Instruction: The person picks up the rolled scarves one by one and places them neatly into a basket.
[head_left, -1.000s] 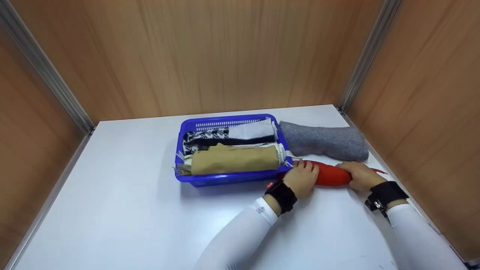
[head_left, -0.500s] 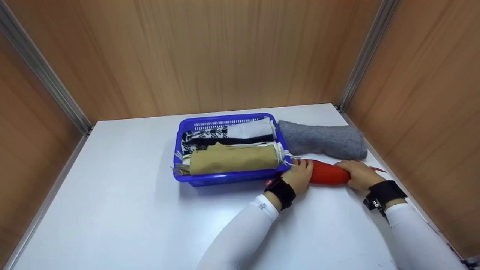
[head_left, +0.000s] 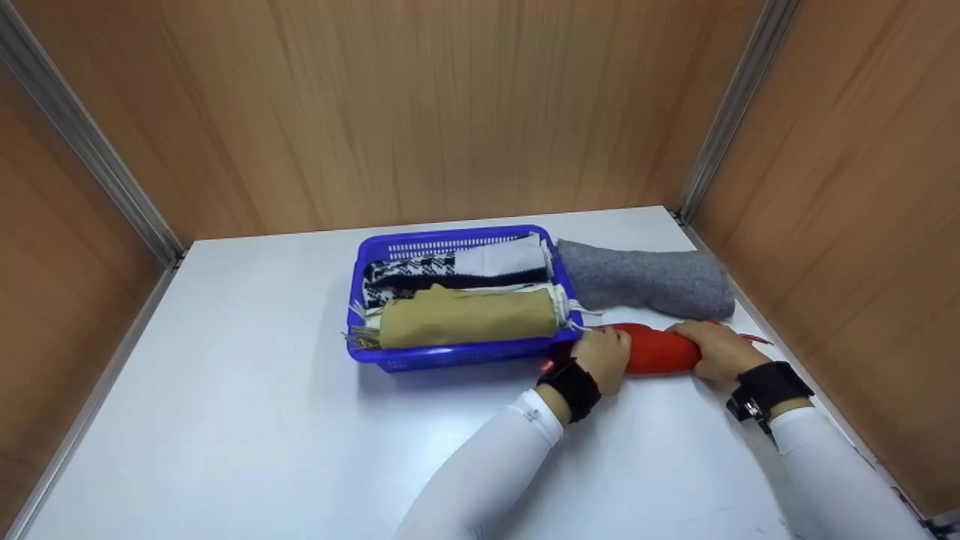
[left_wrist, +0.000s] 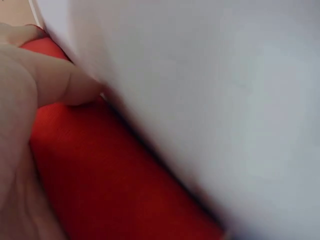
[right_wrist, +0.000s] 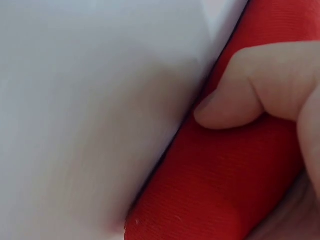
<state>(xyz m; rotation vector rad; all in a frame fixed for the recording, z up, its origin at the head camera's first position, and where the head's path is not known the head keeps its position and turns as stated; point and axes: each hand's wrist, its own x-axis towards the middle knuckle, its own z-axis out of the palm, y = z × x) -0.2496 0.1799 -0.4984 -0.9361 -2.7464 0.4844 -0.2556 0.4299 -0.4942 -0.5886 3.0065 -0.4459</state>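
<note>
A rolled red scarf (head_left: pixel 660 352) lies on the white table, to the right of the blue basket's near corner, with thin red strands at its right end. My left hand (head_left: pixel 606 358) grips its left part, fingers curled over the top. Farther right, my right hand (head_left: pixel 716 351) holds the other end. In the left wrist view, the thumb presses on the red fabric (left_wrist: pixel 115 175) near the table surface. The right wrist view has the thumb bent across the red knit (right_wrist: pixel 210 175). My palms and sleeves hide parts of the roll.
The blue plastic basket (head_left: pixel 450 355) holds a rolled mustard scarf (head_left: pixel 469 319) and a black-and-white one (head_left: pixel 499 262), with white fringe over its right rim. Behind the red roll lies a grey rolled scarf (head_left: pixel 645 281). Wooden panels (head_left: pixel 450 112) enclose the table.
My left hand first shifted slightly left along the red scarf, then back a little right, and its fingers are now more tightly curled. My right hand stays nearly still. The basket has not moved.
</note>
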